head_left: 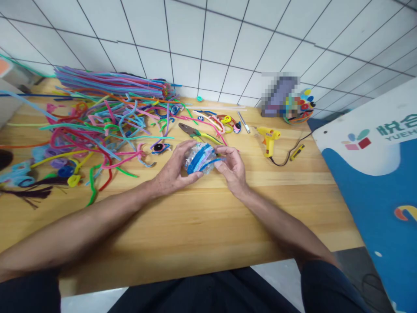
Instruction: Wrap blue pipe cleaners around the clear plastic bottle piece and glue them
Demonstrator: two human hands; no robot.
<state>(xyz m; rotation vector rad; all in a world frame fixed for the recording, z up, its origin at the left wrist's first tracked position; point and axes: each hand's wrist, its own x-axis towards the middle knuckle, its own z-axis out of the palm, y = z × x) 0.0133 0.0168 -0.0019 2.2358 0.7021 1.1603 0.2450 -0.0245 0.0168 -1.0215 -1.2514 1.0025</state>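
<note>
Between my hands is a rounded clear, crinkled plastic ball with blue and lilac pipe cleaners wrapped over it. My left hand is curled around its left side, thumb along the lower edge. On the other side, my right hand pinches the loose end of a blue pipe cleaner that runs across the front of the ball. Just behind the ball lie pliers with green and yellow handles. A small pipe-cleaner piece with a black eye rests left of my left hand.
A tangle of coloured pipe cleaners covers the left of the table, with a bundle behind it. At right are a yellow glue gun, its cord, a yellow cutter and a container of colourful bits. A blue-white panel borders the table.
</note>
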